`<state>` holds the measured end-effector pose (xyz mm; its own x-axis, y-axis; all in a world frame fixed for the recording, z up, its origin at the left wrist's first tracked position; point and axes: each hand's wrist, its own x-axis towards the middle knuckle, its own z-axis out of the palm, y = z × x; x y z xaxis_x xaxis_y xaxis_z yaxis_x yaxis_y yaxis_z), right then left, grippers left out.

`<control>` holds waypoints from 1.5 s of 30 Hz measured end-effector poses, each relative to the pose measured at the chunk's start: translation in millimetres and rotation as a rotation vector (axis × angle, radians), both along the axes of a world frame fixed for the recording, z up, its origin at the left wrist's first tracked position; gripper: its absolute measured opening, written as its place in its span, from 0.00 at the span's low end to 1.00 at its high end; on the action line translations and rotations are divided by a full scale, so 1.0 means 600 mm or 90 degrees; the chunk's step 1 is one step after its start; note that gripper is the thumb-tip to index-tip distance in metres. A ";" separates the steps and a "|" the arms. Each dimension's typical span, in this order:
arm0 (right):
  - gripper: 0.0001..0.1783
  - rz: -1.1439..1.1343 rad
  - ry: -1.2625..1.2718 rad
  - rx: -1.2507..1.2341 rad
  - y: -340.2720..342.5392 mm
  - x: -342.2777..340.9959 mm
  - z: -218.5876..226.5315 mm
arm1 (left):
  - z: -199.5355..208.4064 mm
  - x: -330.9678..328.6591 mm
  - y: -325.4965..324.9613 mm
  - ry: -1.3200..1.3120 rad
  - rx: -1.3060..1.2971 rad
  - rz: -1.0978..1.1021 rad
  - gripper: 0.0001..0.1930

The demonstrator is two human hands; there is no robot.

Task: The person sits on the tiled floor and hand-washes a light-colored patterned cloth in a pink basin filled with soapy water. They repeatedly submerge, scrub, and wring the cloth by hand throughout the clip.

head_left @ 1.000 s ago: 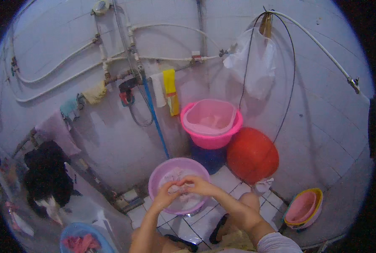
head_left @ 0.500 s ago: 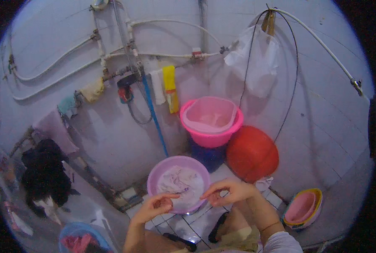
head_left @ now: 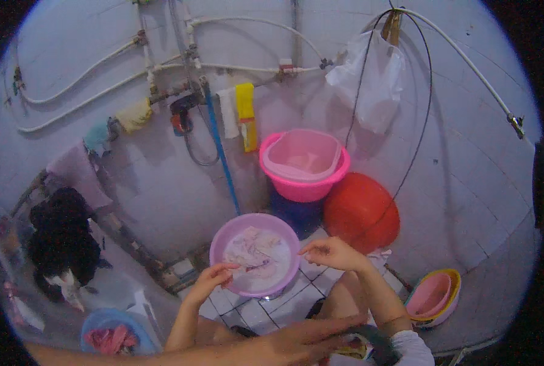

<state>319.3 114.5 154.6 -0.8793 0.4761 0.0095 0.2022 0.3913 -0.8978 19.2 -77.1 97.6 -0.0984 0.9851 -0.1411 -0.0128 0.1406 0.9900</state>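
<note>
A lilac basin [head_left: 218,238] stands on the tiled floor in front of me. Wet, pale cloth [head_left: 257,249] lies in whitish water inside it. By the basin's near left rim is my left hand [head_left: 210,282], its forefinger stretched out and the other fingers loosely bent, holding nothing visible. My right hand [head_left: 333,253] hangs at the right rim, forefinger pointing at the basin and the rest half curled, also with nothing visible in it. From the lower left another person's hand [head_left: 302,338] reaches across my lap toward a dark band-like thing [head_left: 375,341] by my right sleeve.
Nested pink basins [head_left: 302,192] sit on a dark blue bucket [head_left: 296,216], beside a red basin [head_left: 366,213]. Small tubs [head_left: 433,299] stand at the right. A blue basin [head_left: 113,317] with red cloth is at lower left. A blue pole [head_left: 223,158] leans on the wall.
Another person's arm has come in from the lower left across my lap. Both my hands have shifted slightly apart and up, and the view has tilted slightly down.
</note>
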 end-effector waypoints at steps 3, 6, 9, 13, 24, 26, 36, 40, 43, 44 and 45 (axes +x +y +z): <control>0.14 -0.002 0.002 -0.031 -0.002 -0.004 -0.007 | 0.002 0.000 -0.001 0.009 0.007 -0.007 0.18; 0.14 0.011 0.060 -0.039 -0.004 -0.012 -0.030 | 0.014 0.013 -0.005 0.003 0.002 -0.002 0.17; 0.14 0.015 0.030 -0.031 -0.012 -0.020 -0.027 | 0.017 0.015 -0.010 0.025 -0.005 -0.004 0.17; 0.15 0.044 0.030 -0.005 -0.012 -0.016 -0.015 | 0.019 0.032 -0.005 0.117 0.014 0.027 0.18; 0.22 0.417 0.253 -0.212 0.017 0.103 0.091 | 0.179 0.061 -0.059 0.094 0.046 -0.310 0.18; 0.23 0.503 0.411 -0.240 0.001 0.140 0.129 | 0.212 0.052 -0.066 0.032 0.099 -0.446 0.19; 0.19 0.434 -0.211 -0.061 -0.021 0.106 -0.024 | 0.173 0.152 -0.045 0.235 -0.024 -0.499 0.18; 0.17 0.633 -0.391 -0.058 -0.078 0.184 -0.061 | 0.120 0.130 -0.125 0.271 -0.114 -0.567 0.18; 0.19 0.706 -0.435 -0.313 -0.090 0.254 -0.092 | 0.093 0.111 -0.169 0.261 -0.151 -0.660 0.17; 0.18 0.775 -0.383 -0.336 -0.091 0.257 -0.054 | 0.089 0.102 -0.183 0.251 -0.156 -0.690 0.17; 0.19 0.817 -0.368 -0.325 -0.090 0.263 -0.029 | 0.090 0.094 -0.199 0.240 -0.153 -0.721 0.17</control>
<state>477.2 60.3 137.3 -0.5147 -0.7579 -0.4009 0.3384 0.2500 -0.9072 75.4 -196.3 151.8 0.7260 0.4929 -0.4795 0.5187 0.0653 0.8524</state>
